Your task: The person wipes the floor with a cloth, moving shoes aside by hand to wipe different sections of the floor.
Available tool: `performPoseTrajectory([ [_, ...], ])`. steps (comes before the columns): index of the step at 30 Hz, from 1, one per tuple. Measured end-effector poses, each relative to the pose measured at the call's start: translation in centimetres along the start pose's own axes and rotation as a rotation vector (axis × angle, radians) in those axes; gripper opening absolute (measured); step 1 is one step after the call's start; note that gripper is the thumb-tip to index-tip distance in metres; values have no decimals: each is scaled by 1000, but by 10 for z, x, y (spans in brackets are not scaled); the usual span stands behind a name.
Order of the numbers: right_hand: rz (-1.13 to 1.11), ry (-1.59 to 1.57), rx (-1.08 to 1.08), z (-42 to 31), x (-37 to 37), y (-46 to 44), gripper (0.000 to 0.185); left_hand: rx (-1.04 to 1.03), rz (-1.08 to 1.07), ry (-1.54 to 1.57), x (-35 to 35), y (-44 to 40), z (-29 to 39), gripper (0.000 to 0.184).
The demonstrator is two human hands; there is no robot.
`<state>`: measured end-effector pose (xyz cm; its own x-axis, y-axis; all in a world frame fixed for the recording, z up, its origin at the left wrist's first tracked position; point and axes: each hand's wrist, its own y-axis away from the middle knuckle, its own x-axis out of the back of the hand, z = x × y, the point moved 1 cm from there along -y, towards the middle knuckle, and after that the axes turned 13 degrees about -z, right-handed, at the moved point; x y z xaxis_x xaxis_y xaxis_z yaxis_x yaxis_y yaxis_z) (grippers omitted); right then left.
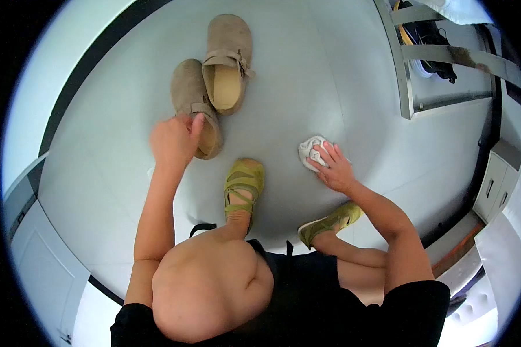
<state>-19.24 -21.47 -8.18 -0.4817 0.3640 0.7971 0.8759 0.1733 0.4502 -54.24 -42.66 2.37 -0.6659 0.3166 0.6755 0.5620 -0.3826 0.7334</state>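
My left hand (pixel 176 140) is at the near side of a taupe clog (pixel 186 85), its fingers curled and its thumb across the strap and opening. My palm hides the fingertips, but the hand appears to grip the clog's edge. The matching clog (pixel 228 40) lies against it on the right, with its strap and tan insole showing. Off to the right, my right hand (pixel 333 168) rests on a crumpled white cloth (pixel 311 151) on the floor, fingers spread over it and partly bent round it.
Green strappy shoes (pixel 244 176) are on my feet, on the grey floor (pixel 283 87). A metal rack (pixel 408 87) with black shoes (pixel 428 37) stands at upper right. A small white cabinet (pixel 494 182) is at right, a white door (pixel 43 266) at lower left.
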Motion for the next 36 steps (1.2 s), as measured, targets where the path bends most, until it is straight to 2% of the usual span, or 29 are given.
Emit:
performPoseTrajectory([
  [2,46,-31,-24,4,4,-6,50,-27,-143,-72,-13,4,1,38],
  [4,146,-74,-74,14,9,-16,47,-130,-41,122,-30,6,-3,36],
  [7,326,-813,-297,28,42,-38,44,-309,202,286,-49,-7,-11,40],
  [8,412,-1269,-344,31,64,-43,44,-372,301,317,-51,-14,-11,44],
  [10,572,-2188,-413,36,104,-52,44,-311,148,761,-40,-22,-1,47],
  [11,558,-2084,-375,49,103,-56,45,-277,63,978,-36,-28,4,50],
  [13,529,-1873,-297,81,97,-59,48,-310,101,1109,-40,-54,2,52],
  [16,738,-1767,-284,102,91,-56,51,-238,106,1165,-26,-62,17,52],
  [19,776,-1301,-290,101,87,-52,53,-104,136,941,-41,-81,13,51],
  [22,561,-236,-348,73,91,-55,53,-110,191,962,-50,-90,10,50],
  [25,442,64,-328,50,85,-85,58,-75,214,944,-47,-90,10,44],
  [28,513,-30,-432,59,71,-109,61,-159,332,915,-57,-99,-2,38],
  [31,639,15,-482,84,76,-128,57,-160,315,918,-48,-89,-11,35],
  [34,737,-21,-420,108,93,-151,54,-29,254,1147,-25,-63,-20,39],
  [36,651,-24,-336,113,105,-165,51,-68,321,1239,-6,-44,-23,36],
])
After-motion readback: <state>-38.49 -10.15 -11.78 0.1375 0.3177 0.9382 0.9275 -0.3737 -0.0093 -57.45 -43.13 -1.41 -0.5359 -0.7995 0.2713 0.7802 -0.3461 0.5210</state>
